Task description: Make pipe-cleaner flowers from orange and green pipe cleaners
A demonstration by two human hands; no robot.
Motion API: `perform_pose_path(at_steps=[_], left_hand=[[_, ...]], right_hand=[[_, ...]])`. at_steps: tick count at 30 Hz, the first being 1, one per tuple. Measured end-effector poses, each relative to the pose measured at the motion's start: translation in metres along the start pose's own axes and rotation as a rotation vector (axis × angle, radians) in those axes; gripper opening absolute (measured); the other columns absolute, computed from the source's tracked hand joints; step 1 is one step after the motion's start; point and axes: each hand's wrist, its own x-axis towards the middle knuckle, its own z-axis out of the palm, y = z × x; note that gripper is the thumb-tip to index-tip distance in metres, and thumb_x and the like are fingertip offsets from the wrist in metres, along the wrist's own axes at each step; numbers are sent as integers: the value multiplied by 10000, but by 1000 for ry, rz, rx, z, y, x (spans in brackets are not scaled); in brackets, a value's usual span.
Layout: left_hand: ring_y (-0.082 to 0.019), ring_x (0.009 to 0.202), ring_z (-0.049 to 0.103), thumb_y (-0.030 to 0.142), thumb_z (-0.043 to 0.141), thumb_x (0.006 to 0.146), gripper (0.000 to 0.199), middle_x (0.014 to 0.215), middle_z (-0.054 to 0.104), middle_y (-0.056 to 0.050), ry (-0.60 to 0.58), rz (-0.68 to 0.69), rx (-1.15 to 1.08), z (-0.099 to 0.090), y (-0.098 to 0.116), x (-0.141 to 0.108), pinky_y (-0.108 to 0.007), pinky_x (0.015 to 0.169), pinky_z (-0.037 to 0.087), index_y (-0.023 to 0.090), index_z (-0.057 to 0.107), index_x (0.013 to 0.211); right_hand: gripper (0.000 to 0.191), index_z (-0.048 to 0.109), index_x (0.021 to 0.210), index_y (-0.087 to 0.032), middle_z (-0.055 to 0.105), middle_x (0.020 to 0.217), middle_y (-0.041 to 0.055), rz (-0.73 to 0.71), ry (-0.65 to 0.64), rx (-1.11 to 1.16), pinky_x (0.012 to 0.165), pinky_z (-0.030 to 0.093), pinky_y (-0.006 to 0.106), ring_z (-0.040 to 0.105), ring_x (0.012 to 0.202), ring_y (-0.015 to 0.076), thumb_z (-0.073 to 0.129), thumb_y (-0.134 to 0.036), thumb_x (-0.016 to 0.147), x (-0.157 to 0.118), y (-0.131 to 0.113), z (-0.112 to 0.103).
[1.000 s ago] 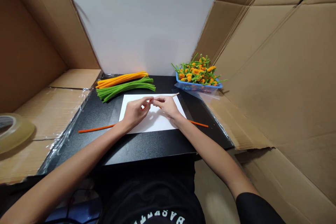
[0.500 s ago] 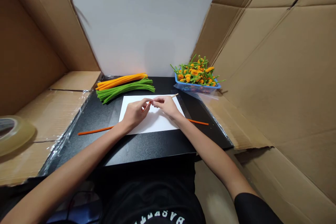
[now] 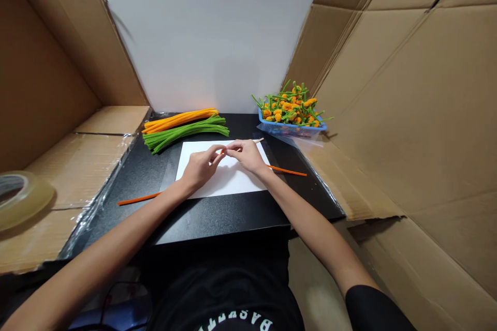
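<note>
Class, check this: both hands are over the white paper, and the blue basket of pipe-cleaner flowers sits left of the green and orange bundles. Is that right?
No: the head view shows the blue basket sitting right of the green bundle and orange bundle, not left. The left hand and right hand are over the white paper, as stated.

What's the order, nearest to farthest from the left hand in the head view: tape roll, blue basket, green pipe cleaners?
1. Green pipe cleaners: on the table, just ahead of the left hand.
2. Blue basket: back right table corner.
3. Tape roll: far left, on cardboard, off the table.
</note>
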Motion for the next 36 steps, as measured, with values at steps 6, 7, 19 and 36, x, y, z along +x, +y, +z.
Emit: perform_pose_path(at_steps=[6,7,19,36], left_hand=[[-122,652,714,279,581,960,166,804,771,-5,-1,66,131,-1,-1,0,-195,617,497,224,673,1086],[-128,654,714,269,576,962,169,806,771,-11,-1,90,169,-1,-2,0,-200,617,494,224,677,1090],[-148,607,666,280,512,1002,201,710,717,-31,14,230,362,0,-7,-1,-229,571,442,208,683,1079],[-193,707,603,298,470,1015,248,748,673,-62,-96,299,543,-18,6,9,-324,631,383,199,686,944]], right_hand=[[97,763,724,-162,715,705,42,38,-14,-8,668,437,280,615,696,167,697,-233,718,1,-1,0],[99,758,714,-159,707,690,38,48,-22,11,664,432,279,604,679,161,690,-231,712,1,-1,0],[175,761,733,-141,684,685,25,144,-82,179,635,379,269,506,646,122,707,-289,655,-3,-7,0],[242,771,709,-137,695,693,46,250,-66,166,616,378,272,520,653,132,801,-351,600,-5,-7,0]])
